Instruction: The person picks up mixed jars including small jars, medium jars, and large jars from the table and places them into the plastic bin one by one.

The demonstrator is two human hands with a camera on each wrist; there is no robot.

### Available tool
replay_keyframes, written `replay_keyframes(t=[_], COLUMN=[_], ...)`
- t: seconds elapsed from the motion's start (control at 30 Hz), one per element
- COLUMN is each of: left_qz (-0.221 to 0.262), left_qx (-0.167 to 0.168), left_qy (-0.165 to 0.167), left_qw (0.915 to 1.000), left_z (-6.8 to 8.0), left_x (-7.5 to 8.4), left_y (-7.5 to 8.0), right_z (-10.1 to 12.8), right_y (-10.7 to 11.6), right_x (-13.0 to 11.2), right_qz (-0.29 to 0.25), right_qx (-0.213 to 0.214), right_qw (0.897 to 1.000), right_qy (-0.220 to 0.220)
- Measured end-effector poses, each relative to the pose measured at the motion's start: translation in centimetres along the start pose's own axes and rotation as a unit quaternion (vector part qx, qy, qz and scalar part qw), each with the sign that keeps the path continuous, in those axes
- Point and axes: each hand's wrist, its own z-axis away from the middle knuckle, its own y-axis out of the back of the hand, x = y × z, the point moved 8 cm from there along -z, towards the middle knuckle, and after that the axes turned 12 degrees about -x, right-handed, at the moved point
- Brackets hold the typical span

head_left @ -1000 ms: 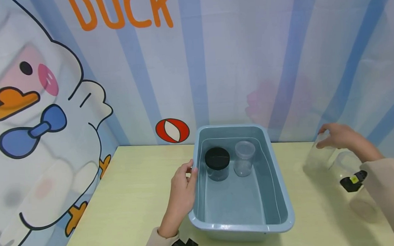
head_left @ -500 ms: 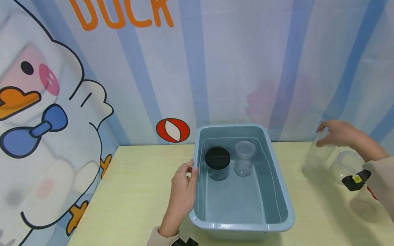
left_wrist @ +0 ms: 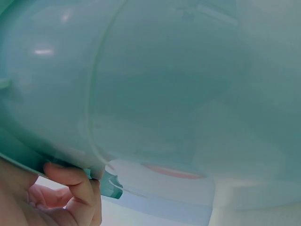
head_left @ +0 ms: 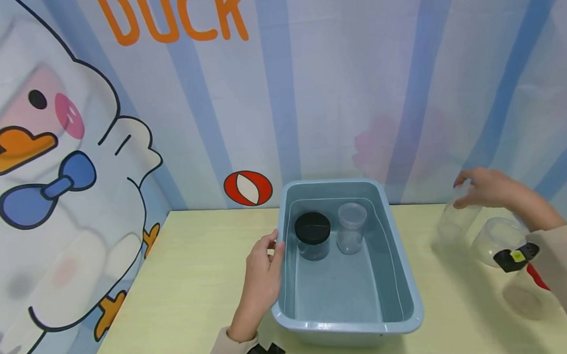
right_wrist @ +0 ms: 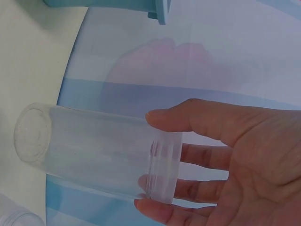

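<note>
My left hand (head_left: 263, 273) grips the left rim of a blue-grey plastic tub (head_left: 352, 328); in the left wrist view the curled fingers (left_wrist: 77, 188) show beside its wall. At the right, my right hand (head_left: 495, 191) holds a tall clear jar (head_left: 454, 223) by its lidded top. The right wrist view shows thumb and fingers around the translucent lid (right_wrist: 164, 165). I cannot tell whether the jar's base touches the table. Inside the tub, a jar with a black lid (head_left: 312, 228) and a clear-lidded jar (head_left: 351, 229) stand upright side by side.
Close to my right forearm stand a wide clear jar (head_left: 495, 241) and a clear jar with a red lid (head_left: 521, 299), partly hidden by the sleeve. A pale yellow table (head_left: 197, 276) lies under everything. Behind it hangs a striped duck-print cloth (head_left: 327, 90).
My right hand has shifted slightly up and left with the tall jar, and the sleeve uncovers more of the red lid. My left hand and the tub have stayed put.
</note>
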Motion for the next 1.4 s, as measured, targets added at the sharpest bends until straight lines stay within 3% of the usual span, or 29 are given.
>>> replay_keyframes(t=[0.4, 1.4], left_qz=[0.001, 0.002], left_qx=[0.001, 0.004], left_qy=[0.001, -0.005], left_qw=[1.0000, 1.0000], left_z=[0.0, 0.1], left_x=[-0.1, 0.0], left_y=[0.0, 0.0], right_z=[1.0, 2.6], right_y=[1.1, 3.5], right_x=[-1.8, -5.4], right_qz=[-0.010, 0.027], right_qx=[0.010, 0.026], right_qw=[1.000, 0.999], right_qy=[0.019, 0.031])
